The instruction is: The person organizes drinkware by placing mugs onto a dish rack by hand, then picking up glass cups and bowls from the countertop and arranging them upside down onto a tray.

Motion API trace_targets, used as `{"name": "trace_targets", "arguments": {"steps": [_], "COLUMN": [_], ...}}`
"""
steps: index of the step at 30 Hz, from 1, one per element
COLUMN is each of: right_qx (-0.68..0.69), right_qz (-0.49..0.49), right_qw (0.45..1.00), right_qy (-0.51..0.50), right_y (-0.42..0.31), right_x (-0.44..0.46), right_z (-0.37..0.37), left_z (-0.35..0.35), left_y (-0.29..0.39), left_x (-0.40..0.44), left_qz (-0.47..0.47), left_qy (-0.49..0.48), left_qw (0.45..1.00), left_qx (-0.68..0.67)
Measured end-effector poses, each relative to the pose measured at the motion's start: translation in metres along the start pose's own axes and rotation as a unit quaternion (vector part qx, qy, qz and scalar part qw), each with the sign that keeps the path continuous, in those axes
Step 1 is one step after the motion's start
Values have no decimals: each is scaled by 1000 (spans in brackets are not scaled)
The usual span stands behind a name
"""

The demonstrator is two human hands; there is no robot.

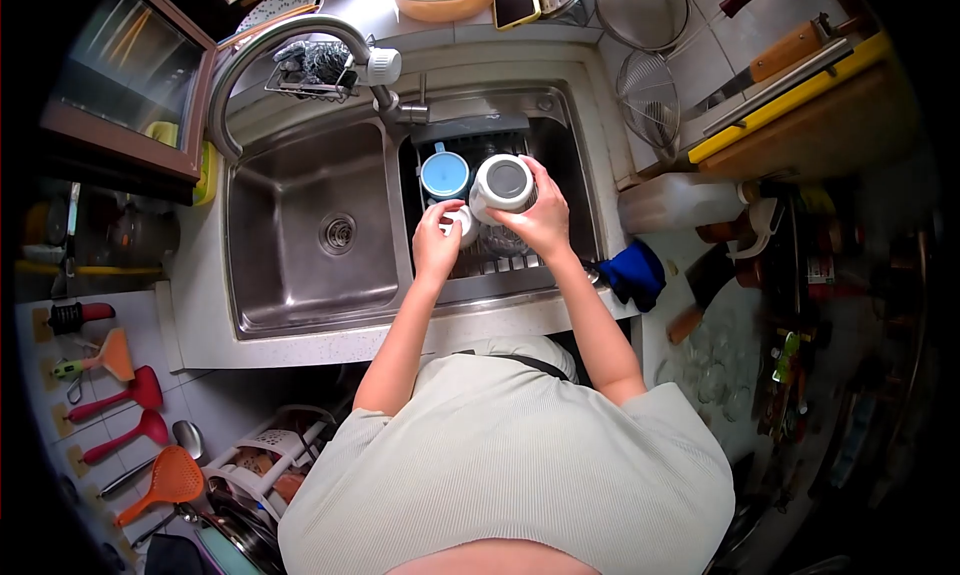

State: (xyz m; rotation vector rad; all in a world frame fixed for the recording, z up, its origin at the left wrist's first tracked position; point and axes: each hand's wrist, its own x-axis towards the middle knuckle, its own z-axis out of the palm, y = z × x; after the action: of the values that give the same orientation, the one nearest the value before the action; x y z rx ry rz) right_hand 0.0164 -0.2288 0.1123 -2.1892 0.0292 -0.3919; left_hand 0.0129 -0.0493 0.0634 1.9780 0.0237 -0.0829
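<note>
Over the right basin, a white container, grey end up, is gripped by the right hand at its ten o'clock, while a small white cup is touched at two by the left hand (whether gripped cannot be told).

Holds both bare forearms forward, with left hand loosely curled and right hand in a wider grip.

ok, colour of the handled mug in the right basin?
Light blue mug; head view shows it.
</note>
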Motion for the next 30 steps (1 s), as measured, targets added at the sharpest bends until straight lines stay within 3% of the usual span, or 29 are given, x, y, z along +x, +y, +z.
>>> {"name": "trace_targets", "arguments": {"steps": [14, 18, 25, 30], "right_qx": [-33, -32, 42, 25], "right_qz": [-67, -77, -67, -115], "right_qw": [996, 995, 992, 987], "right_qy": [-43, -56, -94, -113], "right_y": [-6, -7, -3, 1], "right_x": [13, 8, 8, 9], "right_z": [24, 28, 34, 42], "left_z": [-2, -3, -3, -3], "left_y": [18, 18, 9, -4], "left_x": [17, 18, 18, 19], "left_qz": [59, 71, 58, 57], "left_qy": [33, -2, 16, 35], "left_qw": [995, 995, 994, 996], "left_qx": [-68, -66, -86, -61]}}
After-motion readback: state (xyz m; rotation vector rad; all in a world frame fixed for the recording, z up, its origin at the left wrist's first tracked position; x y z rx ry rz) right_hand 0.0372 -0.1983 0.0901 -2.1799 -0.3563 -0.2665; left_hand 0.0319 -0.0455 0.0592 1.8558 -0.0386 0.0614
